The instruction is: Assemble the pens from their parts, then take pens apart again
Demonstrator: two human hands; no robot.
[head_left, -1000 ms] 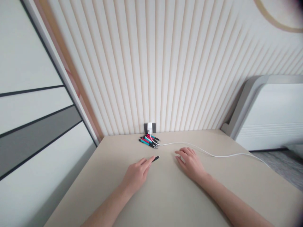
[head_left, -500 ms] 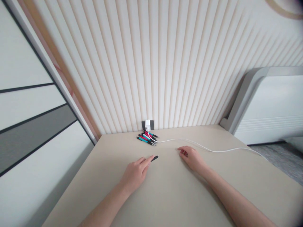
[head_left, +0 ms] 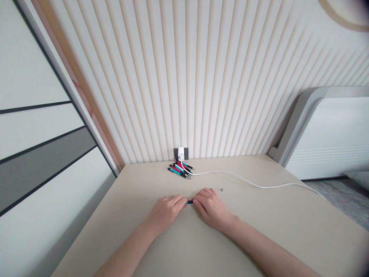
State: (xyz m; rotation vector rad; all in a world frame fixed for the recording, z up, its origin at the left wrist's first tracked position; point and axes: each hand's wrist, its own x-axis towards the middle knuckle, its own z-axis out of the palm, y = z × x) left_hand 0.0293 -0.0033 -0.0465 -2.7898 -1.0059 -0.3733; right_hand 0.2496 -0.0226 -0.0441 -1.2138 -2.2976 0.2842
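Observation:
A blue-and-black pen (head_left: 190, 202) is held level between my two hands, low over the tabletop. My left hand (head_left: 167, 211) closes round its blue end. Around the black end are the fingers of my right hand (head_left: 211, 206), which hide that tip. Just beyond the right knuckles lies a small grey piece (head_left: 221, 189), too small to name. Several pens (head_left: 179, 170) in blue, red, white and black are heaped at the back of the table.
A white charger (head_left: 180, 153) is plugged into a dark socket at the ribbed wall (head_left: 187, 77). Its white cable (head_left: 259, 187) runs right across the beige table (head_left: 121, 192) and over its edge. A grey-white headboard (head_left: 331, 130) stands to the right, a panelled cabinet (head_left: 37, 184) to the left.
My right hand has moved left and closed on the pen's black end. My left hand has shifted slightly down. The small grey piece now shows on the table.

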